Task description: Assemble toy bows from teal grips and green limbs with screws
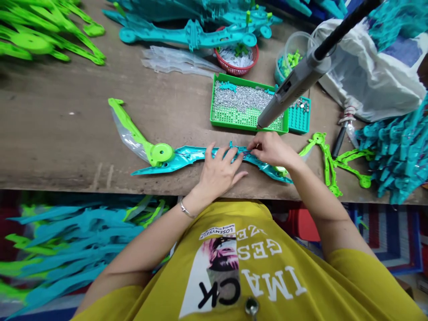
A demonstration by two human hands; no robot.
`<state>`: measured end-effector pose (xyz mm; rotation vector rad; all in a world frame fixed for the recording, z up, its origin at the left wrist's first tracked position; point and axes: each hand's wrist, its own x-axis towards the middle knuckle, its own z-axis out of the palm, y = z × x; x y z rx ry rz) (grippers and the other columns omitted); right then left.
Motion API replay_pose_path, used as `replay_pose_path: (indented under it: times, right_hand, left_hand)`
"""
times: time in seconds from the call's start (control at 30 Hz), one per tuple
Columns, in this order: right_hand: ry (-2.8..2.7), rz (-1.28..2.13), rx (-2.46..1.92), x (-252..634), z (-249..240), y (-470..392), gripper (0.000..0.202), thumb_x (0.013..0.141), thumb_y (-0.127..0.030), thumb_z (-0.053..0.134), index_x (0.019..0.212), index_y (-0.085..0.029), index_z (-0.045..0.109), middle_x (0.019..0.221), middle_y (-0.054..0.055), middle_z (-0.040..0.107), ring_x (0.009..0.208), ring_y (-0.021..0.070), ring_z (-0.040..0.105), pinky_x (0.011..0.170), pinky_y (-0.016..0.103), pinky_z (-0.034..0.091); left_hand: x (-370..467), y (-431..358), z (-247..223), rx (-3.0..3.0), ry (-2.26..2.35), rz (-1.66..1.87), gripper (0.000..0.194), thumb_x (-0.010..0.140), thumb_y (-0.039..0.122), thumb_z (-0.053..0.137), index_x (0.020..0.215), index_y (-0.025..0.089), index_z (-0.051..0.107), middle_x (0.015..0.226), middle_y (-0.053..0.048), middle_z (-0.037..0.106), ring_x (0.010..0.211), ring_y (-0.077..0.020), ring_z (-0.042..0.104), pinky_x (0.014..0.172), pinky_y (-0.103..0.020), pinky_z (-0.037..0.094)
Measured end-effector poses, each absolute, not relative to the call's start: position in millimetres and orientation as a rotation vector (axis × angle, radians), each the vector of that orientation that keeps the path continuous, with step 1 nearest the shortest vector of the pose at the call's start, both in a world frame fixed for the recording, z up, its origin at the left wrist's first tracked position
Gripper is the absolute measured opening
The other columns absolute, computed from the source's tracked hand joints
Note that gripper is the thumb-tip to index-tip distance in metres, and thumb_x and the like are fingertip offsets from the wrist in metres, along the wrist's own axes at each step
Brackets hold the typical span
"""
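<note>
A long teal plastic toy bow (187, 157) lies along the near edge of the wooden table (67, 133), with a lime green limb and round hub (160, 154) at its left end. My left hand (219, 169) presses flat on the bow's middle, fingers spread. My right hand (272, 149) pinches a small part at the bow's centre, fingertips together; what it pinches is too small to tell. A grey powered screwdriver (294, 84) hangs on a black rod just above my right hand.
A green tray of silver screws (247, 104) and a small teal tray (299, 117) stand behind the bow. A red basket (236, 60), a clear tub (289, 58), a white bag (371, 76), loose green parts (329, 162) and teal piles (397, 156) surround them. More parts lie below the table.
</note>
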<state>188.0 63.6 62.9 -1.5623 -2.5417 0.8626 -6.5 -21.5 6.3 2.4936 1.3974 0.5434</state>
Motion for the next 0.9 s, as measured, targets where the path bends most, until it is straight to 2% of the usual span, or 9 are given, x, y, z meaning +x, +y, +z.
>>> replay_pose_path:
  times: [0.1, 0.23, 0.4, 0.57, 0.77, 0.9]
  right_hand:
    - [-2.612, 0.749, -1.429, 187.3, 61.5, 60.5, 0.035, 0.077, -0.003, 0.056, 0.101, -0.017, 0.077, 0.095, 0.010, 0.071, 0.087, 0.0222, 0.063, 0.080, 0.034, 0.047]
    - [-2.526, 0.792, -1.280, 190.0, 60.9, 52.2, 0.036, 0.079, -0.003, 0.054, 0.108, -0.015, 0.071, 0.108, 0.011, 0.067, 0.090, 0.0198, 0.064, 0.081, 0.033, 0.051]
    - [-2.374, 0.868, -1.202, 195.7, 49.3, 46.3, 0.040, 0.079, -0.002, 0.048, 0.113, -0.018, 0.063, 0.105, 0.007, 0.072, 0.087, 0.0176, 0.068, 0.082, 0.032, 0.053]
    - [-2.294, 0.622, -1.328, 202.9, 34.9, 45.0, 0.030, 0.081, -0.004, 0.048, 0.103, -0.019, 0.062, 0.101, 0.008, 0.072, 0.091, 0.0210, 0.067, 0.084, 0.035, 0.054]
    - [-2.278, 0.638, -1.267, 204.7, 26.4, 44.5, 0.019, 0.085, -0.007, 0.053, 0.091, -0.019, 0.067, 0.094, 0.008, 0.073, 0.092, 0.0213, 0.070, 0.087, 0.035, 0.055]
    - [-2.319, 0.648, -1.164, 200.5, 23.4, 47.2, 0.022, 0.091, -0.013, 0.054, 0.101, -0.020, 0.073, 0.108, 0.010, 0.075, 0.103, 0.0218, 0.070, 0.093, 0.039, 0.057]
  left_hand:
    - [-5.9, -22.8, 5.6, 2.473, 1.429, 0.546, 0.047, 0.096, 0.042, 0.065, 0.137, 0.021, 0.065, 0.141, -0.018, 0.064, 0.129, -0.0389, 0.056, 0.116, -0.069, 0.031]
    - [-4.8, -23.6, 5.0, 2.423, 1.438, 0.567, 0.046, 0.095, 0.040, 0.066, 0.138, 0.023, 0.065, 0.141, -0.017, 0.064, 0.129, -0.0388, 0.056, 0.117, -0.070, 0.031]
    - [-4.5, -24.0, 3.4, 2.385, 1.441, 0.606, 0.045, 0.095, 0.038, 0.066, 0.137, 0.025, 0.066, 0.139, -0.017, 0.065, 0.130, -0.0388, 0.056, 0.117, -0.070, 0.031]
    - [-4.0, -25.8, 0.3, 2.460, 1.473, 0.584, 0.043, 0.099, 0.041, 0.060, 0.137, 0.022, 0.065, 0.140, -0.017, 0.065, 0.129, -0.0376, 0.056, 0.116, -0.068, 0.031]
    - [-3.2, -26.5, 0.8, 2.418, 1.474, 0.596, 0.042, 0.098, 0.038, 0.061, 0.137, 0.023, 0.066, 0.141, -0.018, 0.065, 0.130, -0.0381, 0.056, 0.116, -0.069, 0.030]
    - [-2.8, -26.4, 1.7, 2.427, 1.483, 0.584, 0.042, 0.098, 0.038, 0.062, 0.136, 0.023, 0.066, 0.141, -0.017, 0.065, 0.130, -0.0376, 0.056, 0.116, -0.069, 0.030]
